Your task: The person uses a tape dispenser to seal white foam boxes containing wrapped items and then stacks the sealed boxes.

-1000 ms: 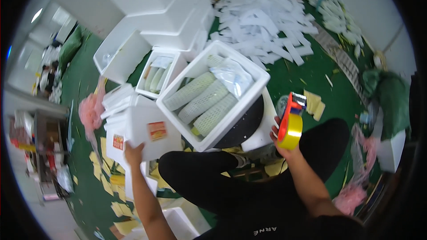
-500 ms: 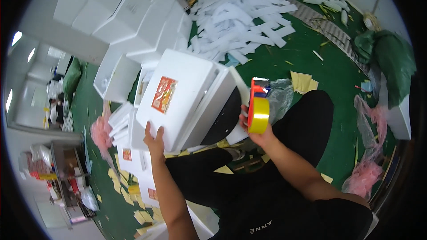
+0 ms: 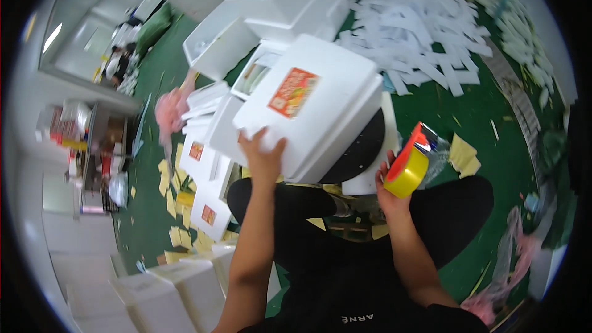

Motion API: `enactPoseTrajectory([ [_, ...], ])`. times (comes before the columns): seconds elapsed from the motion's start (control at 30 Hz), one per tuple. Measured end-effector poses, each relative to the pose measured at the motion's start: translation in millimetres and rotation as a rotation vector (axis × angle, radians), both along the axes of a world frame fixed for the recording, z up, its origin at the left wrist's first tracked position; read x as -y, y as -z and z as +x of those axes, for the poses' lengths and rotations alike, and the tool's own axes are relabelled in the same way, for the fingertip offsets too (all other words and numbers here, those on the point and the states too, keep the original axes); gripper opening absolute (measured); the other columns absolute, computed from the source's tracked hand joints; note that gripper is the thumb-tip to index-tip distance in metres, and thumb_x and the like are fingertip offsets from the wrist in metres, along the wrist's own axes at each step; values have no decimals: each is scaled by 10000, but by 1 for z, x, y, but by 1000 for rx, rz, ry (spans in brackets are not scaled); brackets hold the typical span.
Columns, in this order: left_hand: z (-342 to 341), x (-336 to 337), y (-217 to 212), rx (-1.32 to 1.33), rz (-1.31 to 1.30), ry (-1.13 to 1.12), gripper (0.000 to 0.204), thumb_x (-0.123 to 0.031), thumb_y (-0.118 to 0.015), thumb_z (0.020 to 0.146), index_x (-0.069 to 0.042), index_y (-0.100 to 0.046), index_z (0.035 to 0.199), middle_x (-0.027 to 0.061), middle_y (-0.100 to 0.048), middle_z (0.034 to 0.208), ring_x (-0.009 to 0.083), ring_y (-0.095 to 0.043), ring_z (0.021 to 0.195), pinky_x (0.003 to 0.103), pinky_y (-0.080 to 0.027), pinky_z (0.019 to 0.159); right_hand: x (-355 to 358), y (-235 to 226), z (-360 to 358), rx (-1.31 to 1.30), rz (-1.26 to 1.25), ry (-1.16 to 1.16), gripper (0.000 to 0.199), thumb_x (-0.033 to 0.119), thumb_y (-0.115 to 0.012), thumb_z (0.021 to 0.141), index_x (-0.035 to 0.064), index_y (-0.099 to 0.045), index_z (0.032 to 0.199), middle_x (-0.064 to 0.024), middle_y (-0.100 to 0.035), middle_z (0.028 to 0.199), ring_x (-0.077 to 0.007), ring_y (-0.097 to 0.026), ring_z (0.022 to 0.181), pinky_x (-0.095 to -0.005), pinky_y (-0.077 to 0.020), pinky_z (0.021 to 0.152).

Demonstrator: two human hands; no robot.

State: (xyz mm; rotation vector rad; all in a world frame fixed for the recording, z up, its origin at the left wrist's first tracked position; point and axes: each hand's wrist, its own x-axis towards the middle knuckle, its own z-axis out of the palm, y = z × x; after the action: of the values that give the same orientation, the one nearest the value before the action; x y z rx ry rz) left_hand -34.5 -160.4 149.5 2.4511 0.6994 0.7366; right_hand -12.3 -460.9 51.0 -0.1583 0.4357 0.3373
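A white foam box with its lid on (image 3: 320, 80) stands tilted in front of me, an orange-red label (image 3: 294, 92) on its lid. My left hand (image 3: 262, 153) lies against the lid's near left part, fingers spread. Out to the right of the box, my right hand (image 3: 390, 192) grips a red tape dispenser (image 3: 412, 160) carrying a roll of yellow tape. The dispenser is apart from the box. Beneath the box's right side is a round black surface (image 3: 359, 151), partly covered.
Stacked foam boxes (image 3: 290, 0) stand at the back left, beside a heap of white strips (image 3: 419, 24). Labelled lids (image 3: 209, 214) and yellow paper pieces (image 3: 180, 234) lie left. More foam boxes (image 3: 166, 296) are at lower left. Pink plastic (image 3: 169, 108) lies on the green floor.
The view has swung, so everything sits further right. My left hand has shifted along the lid, its fingers more spread on it. My right hand still holds the tape dispenser, now tilted differently.
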Motion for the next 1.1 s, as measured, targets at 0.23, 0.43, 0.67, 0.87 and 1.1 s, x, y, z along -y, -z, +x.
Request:
enactPoseTrajectory([
  [0.23, 24, 50, -55, -330, 515, 115, 307, -249, -755, 770, -156, -693, 1056, 112, -555, 1277, 396, -405, 1286, 542, -251, 1100, 9, 17, 12, 92, 3, 29, 394, 326, -483, 961, 174, -491, 1325, -69, -523, 1354, -222, -616, 1027, -368, -503, 859],
  [0.43, 114, -40, -62, -397, 160, 796, 326, -267, -619, 867, -131, -602, 1163, 94, -531, 1282, 345, -388, 1307, 559, -154, 1120, -4, 39, 12, -28, 6, 23, 341, 237, -473, 956, 60, -520, 1244, -93, -609, 1153, -222, -628, 983, -334, -527, 799],
  [0.67, 140, 57, -36, -463, 591, 981, 700, -308, -594, 892, -147, -282, 1498, 114, -187, 1578, 348, -136, 1455, 547, -78, 1144, 9, 2, 10, -150, -24, 176, 307, 198, -487, 958, 56, -515, 1229, -82, -637, 1097, -200, -645, 966, -344, -531, 819],
  [0.87, 141, 17, -36, -471, 439, 990, 778, -244, -650, 847, -129, -255, 1507, 136, -164, 1582, 362, -110, 1459, 534, -62, 1145, 1, -17, 8, -226, -93, 110, 454, 157, -584, 908, 116, -421, 1331, -71, -589, 1167, -234, -624, 1017, -420, -516, 860],
  [1.1, 157, 7, -32, -443, 564, 1011, 639, -472, -442, 945, -163, -316, 1490, 92, -221, 1573, 323, -160, 1456, 564, -58, 1136, 8, -36, 42, -133, -342, 98, 623, 125, -625, 877, 233, -316, 1407, -18, -514, 1239, -198, -579, 1077, -413, -539, 781],
])
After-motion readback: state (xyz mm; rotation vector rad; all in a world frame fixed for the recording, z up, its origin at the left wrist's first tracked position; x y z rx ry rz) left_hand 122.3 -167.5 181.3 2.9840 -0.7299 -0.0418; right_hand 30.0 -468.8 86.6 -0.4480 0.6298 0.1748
